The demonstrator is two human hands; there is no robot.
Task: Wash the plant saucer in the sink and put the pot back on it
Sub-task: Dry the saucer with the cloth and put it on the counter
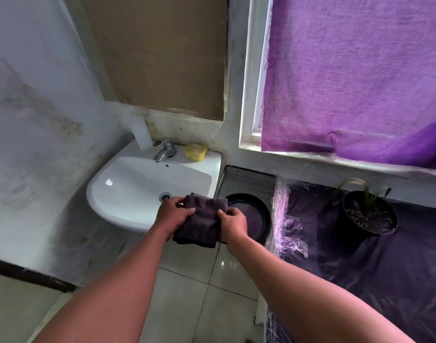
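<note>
The saucer (254, 216), black and round, sits on the grey ledge (246, 181) just right of the sink (128, 191), partly hidden behind the right hand and a folded cloth. Its rim shows on the far and right sides; the inside looks dark with a purple sheen. The pot (369, 214) stands well apart from it, over to the right on the dark sheet (360, 268), upright, with a few thin leaves rising from the soil.

Both hands meet in the middle on that dark cloth (199, 226). The left hand (173, 214) curls its fingers over the cloth's left edge, thumb on top, gripping. The right hand (233, 222) pinches the right edge, thumb across the fabric, fingers tucked under. The cloth hangs folded between them, over the sink's front rim and the saucer's near edge; whether it touches the saucer, I cannot tell.

The sink is white, drain (165, 196) showing near the left hand. The tap (165, 151) sits at the back, a yellow sponge (196, 151) just beside it on the right, a white bottle (140, 132) to the left against the wall. Above the sheet, a purple curtain (360, 78) covers the window. Crumpled clear plastic (283, 219) lies along the sheet's left edge, next to the saucer. Pale tiles (212, 293) below, between the forearms.
</note>
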